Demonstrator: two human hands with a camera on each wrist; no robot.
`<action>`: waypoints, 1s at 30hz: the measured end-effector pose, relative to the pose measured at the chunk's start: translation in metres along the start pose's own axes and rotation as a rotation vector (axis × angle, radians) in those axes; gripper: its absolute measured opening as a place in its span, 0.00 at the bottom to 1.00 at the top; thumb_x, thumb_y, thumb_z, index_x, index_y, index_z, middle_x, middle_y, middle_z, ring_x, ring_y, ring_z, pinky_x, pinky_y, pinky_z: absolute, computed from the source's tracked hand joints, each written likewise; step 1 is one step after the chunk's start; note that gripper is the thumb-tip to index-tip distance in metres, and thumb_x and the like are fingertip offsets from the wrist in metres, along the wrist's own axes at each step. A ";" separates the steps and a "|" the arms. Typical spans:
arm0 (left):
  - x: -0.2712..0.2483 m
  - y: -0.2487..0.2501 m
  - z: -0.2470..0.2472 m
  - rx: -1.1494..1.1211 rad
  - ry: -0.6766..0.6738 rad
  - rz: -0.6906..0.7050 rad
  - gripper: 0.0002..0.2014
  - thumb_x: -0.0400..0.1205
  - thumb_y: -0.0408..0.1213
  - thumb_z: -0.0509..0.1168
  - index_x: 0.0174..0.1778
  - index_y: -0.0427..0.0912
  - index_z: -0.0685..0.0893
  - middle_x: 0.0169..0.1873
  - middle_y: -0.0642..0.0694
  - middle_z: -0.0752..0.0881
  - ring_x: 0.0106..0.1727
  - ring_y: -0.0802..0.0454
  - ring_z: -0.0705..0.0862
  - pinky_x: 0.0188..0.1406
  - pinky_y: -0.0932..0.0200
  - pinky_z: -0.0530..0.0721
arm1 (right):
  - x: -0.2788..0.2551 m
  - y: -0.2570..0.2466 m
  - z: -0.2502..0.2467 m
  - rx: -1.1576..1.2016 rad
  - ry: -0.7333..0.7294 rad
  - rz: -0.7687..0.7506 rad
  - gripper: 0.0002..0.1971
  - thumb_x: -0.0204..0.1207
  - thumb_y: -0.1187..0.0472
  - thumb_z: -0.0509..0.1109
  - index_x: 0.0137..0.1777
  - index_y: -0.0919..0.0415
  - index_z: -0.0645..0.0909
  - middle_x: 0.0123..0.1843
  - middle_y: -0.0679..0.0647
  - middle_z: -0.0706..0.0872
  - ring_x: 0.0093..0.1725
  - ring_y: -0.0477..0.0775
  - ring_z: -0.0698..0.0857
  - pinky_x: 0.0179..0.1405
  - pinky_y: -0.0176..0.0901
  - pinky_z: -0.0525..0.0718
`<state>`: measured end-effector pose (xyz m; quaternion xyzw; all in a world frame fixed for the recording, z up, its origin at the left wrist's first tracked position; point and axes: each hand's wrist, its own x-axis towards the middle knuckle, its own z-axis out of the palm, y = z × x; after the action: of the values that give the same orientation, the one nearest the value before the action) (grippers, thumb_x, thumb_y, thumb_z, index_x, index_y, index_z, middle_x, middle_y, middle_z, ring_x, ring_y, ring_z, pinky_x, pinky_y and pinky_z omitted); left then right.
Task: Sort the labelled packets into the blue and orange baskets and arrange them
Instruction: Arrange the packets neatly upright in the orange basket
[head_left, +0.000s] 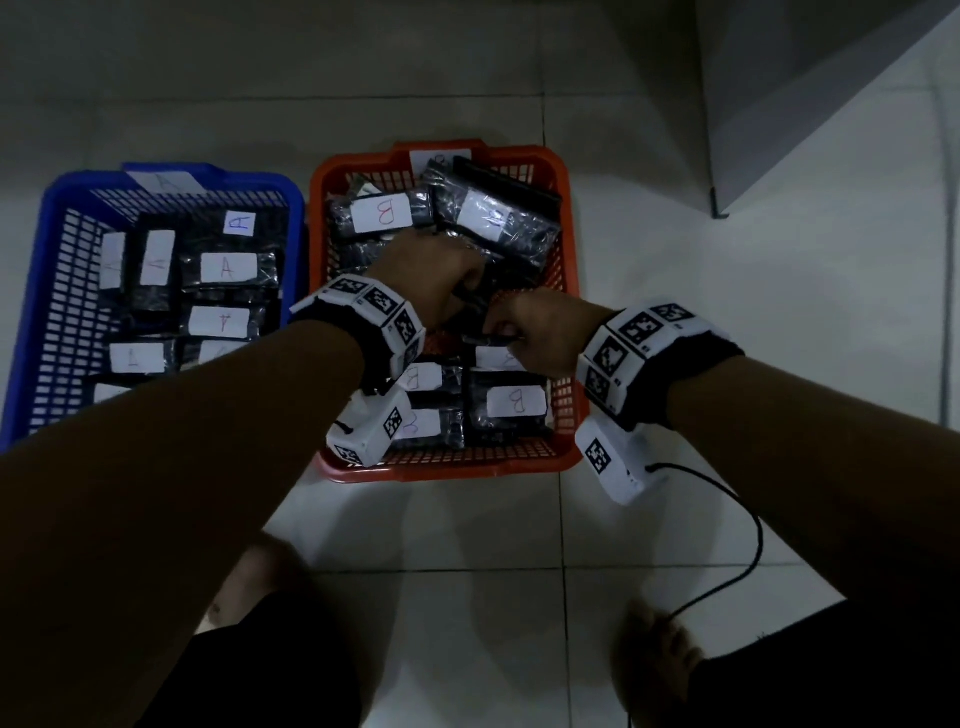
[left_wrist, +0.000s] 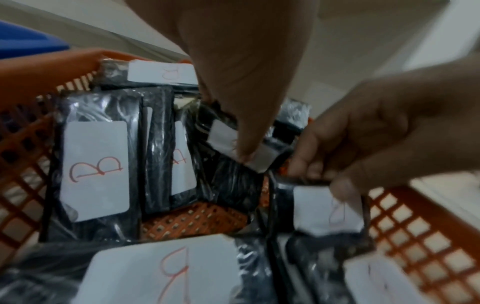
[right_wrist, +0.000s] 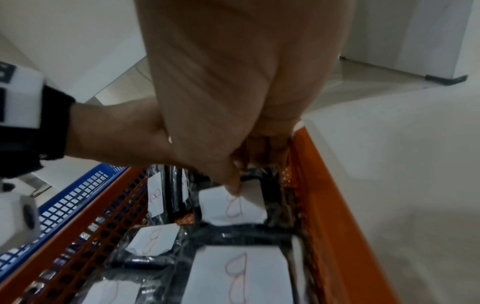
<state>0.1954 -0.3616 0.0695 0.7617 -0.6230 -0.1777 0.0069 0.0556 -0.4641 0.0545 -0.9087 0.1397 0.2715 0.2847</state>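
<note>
An orange basket (head_left: 570, 260) on the tiled floor holds several black packets with white "B" labels. To its left, the blue basket (head_left: 31, 291) is filled with "A" packets (head_left: 228, 267). Both hands are inside the orange basket. My left hand (head_left: 431, 270) curls round a tilted black packet (left_wrist: 233, 179) in the middle, one finger lying on its label. My right hand (head_left: 530, 332) pinches the top edge of a "B" packet (right_wrist: 228, 207) standing near the right wall, its thumb on the label (left_wrist: 322, 214). Bare mesh floor (left_wrist: 197, 222) shows between the packets.
My bare feet (head_left: 249, 587) stand on the tiles in front of the baskets. A black cable (head_left: 748, 545) hangs from the right wrist unit. A white cabinet (head_left: 831, 104) stands at the back right.
</note>
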 end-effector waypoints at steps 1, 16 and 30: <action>-0.001 0.000 -0.002 -0.068 0.033 0.005 0.09 0.74 0.37 0.70 0.49 0.42 0.83 0.50 0.42 0.85 0.51 0.40 0.83 0.51 0.48 0.80 | 0.000 -0.001 -0.001 -0.008 -0.005 -0.002 0.23 0.75 0.70 0.63 0.68 0.53 0.80 0.65 0.56 0.83 0.61 0.57 0.83 0.60 0.41 0.81; -0.058 -0.028 0.006 -0.460 -0.317 -0.431 0.15 0.77 0.37 0.73 0.60 0.41 0.87 0.55 0.43 0.87 0.49 0.55 0.81 0.47 0.65 0.75 | 0.008 -0.006 0.007 -0.150 -0.050 0.007 0.15 0.72 0.62 0.72 0.56 0.69 0.85 0.53 0.63 0.88 0.50 0.60 0.87 0.48 0.51 0.89; -0.057 -0.030 0.007 -0.245 0.143 -0.389 0.11 0.76 0.42 0.71 0.54 0.48 0.88 0.55 0.48 0.85 0.56 0.48 0.83 0.50 0.53 0.84 | 0.029 -0.014 -0.001 -0.393 0.503 -0.186 0.18 0.73 0.65 0.68 0.63 0.60 0.83 0.67 0.56 0.82 0.67 0.63 0.77 0.63 0.58 0.75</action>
<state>0.2128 -0.2990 0.0712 0.8714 -0.4364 -0.1958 0.1091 0.0850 -0.4565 0.0444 -0.9937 0.0670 0.0331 0.0839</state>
